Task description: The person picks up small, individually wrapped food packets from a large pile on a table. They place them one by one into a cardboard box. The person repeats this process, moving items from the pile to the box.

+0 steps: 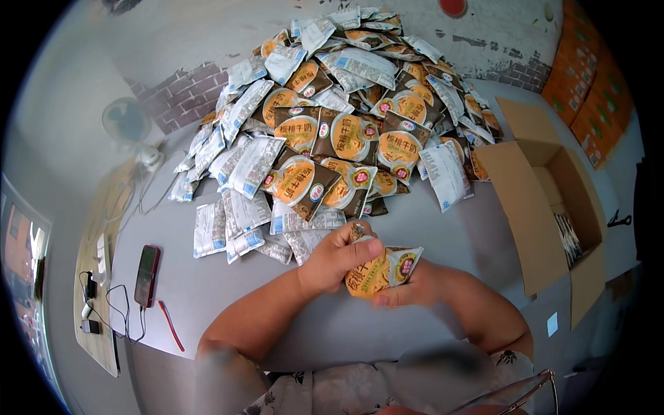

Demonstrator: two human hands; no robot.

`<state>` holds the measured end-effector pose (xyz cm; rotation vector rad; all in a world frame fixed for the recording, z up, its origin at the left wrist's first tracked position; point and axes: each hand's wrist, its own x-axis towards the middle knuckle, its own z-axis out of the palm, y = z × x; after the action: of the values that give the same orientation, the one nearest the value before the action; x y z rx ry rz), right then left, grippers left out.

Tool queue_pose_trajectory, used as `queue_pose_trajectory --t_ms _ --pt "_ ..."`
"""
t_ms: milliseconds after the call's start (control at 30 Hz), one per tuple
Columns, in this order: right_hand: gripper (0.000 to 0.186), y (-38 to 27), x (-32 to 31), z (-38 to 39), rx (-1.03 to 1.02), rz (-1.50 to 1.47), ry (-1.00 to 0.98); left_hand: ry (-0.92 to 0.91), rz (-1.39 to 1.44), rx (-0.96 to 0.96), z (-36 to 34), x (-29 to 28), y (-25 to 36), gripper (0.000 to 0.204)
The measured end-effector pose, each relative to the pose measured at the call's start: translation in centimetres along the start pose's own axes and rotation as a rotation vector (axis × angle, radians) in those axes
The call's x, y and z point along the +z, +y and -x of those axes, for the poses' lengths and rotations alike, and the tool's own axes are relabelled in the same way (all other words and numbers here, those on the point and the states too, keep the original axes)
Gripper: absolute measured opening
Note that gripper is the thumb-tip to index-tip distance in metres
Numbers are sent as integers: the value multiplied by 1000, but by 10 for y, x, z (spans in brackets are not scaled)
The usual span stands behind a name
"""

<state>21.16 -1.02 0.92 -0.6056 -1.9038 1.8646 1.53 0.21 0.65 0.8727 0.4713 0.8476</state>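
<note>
Both my hands hold one brown-and-orange pouch (384, 271) close to my body, above the grey table (443, 235). My left hand (337, 257) grips its upper left corner from above. My right hand (408, 290) closes on its lower edge from below. Just beyond them rises a big heap of pouches (332, 117), some showing the brown and orange front, others the white printed back. The nearest pouches of the heap lie a hand's width from my fingers.
An open cardboard box (546, 207) stands at the right with a few pouches inside. A phone (146, 274) on a cable and a red pen (170, 325) lie at the left. A small fan (128, 124) stands at the far left. Orange cartons (588, 76) sit behind.
</note>
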Motion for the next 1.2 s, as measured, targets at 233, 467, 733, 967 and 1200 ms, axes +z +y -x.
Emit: queue_pose_trajectory --t_ms 233,467,733,967,1200 --pt "35 2 -7 3 136 -61 -83 109 92 -92 -3 6 2 16" --pt "47 -12 8 2 310 72 -100 -174 -295 20 4 -2 5 22" --pt "34 -1 6 2 159 105 268 235 -573 348 -10 -9 -2 37" --pt "31 -4 -6 6 -165 774 720 288 -1108 702 -8 -18 -5 47" --pt "44 -9 -4 -3 -333 1210 775 182 -204 335 -9 6 -27 51"
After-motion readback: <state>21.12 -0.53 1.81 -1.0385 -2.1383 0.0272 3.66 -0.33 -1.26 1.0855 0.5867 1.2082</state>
